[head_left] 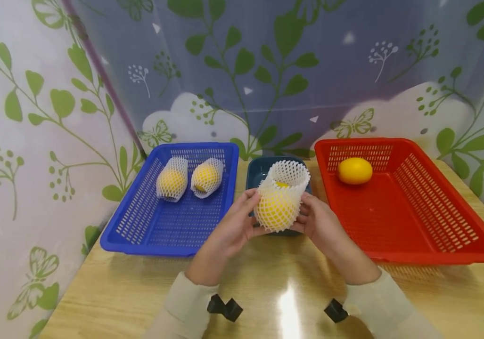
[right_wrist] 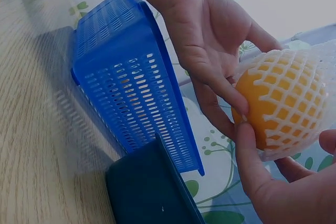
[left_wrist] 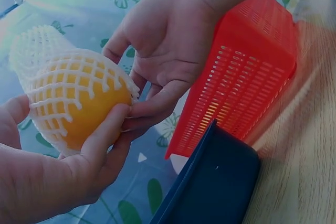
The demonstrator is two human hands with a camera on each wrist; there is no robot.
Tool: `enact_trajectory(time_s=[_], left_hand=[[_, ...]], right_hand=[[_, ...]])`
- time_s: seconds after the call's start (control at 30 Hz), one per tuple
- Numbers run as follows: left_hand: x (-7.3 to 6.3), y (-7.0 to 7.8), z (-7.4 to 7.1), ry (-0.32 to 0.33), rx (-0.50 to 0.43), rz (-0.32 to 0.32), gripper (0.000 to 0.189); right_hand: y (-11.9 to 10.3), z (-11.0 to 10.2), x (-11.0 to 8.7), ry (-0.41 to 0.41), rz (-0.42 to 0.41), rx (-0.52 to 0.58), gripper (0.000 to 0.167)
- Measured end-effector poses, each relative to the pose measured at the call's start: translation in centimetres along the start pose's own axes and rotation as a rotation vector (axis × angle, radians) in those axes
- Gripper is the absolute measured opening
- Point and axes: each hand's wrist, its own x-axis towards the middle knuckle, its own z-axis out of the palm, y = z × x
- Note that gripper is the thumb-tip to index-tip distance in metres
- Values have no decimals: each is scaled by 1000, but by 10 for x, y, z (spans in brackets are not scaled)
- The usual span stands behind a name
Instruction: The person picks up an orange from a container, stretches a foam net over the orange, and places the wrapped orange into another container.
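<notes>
Both hands hold a yellow fruit (head_left: 273, 214) in a white foam net sleeve (head_left: 297, 173), above a dark teal bin (head_left: 258, 167). My left hand (head_left: 234, 219) grips its left side and my right hand (head_left: 321, 222) its right side, thumbs and fingers bent round it. The sleeve's loose end stands up past the fruit's top. In the left wrist view, the fruit's bare rounded end (left_wrist: 86, 124) shows below the net, with fingertips against it. The right wrist view shows the same bare end (right_wrist: 249, 100). The fruit's exact kind is unclear.
At left, a blue basket (head_left: 161, 249) contains two netted yellow fruits (head_left: 172, 182). The red basket (head_left: 437, 257) at right has one bare yellow fruit (head_left: 355, 171) in its back left corner. All stand on a wooden table (head_left: 267, 292) before a leaf-patterned cloth (head_left: 242, 94).
</notes>
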Motion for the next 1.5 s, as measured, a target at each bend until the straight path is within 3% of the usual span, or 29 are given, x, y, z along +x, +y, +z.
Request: enact_trajectory(time_s=[0.2,0.37,0.53,0.73,0.97,1.13,1.5], left_hand=[[2,0,2,11,-12,3,28],[0,0,4,34,-28,4,37],[-4,-2,5,12,-77,-40,43],[-3,0,6,1,-100,-25,42],[-3,4,6,-14,-98,-19,25],[-4,4,5,11,-62,-31,24],[-4,7,2,29,-28,-7,27]], right_hand=[[-3,-2,-2,-10,2,31,34],[-4,-2,-4,-18,15,50,34],[-3,-6,-10,-24,36,66,42],[-4,-9,-8,-47,-1,77,38],[-4,-5,-6,-12,-12,36,34],[-1,-1,-5,8,-24,-15,32],[2,4,-2,14,-15,40,27]])
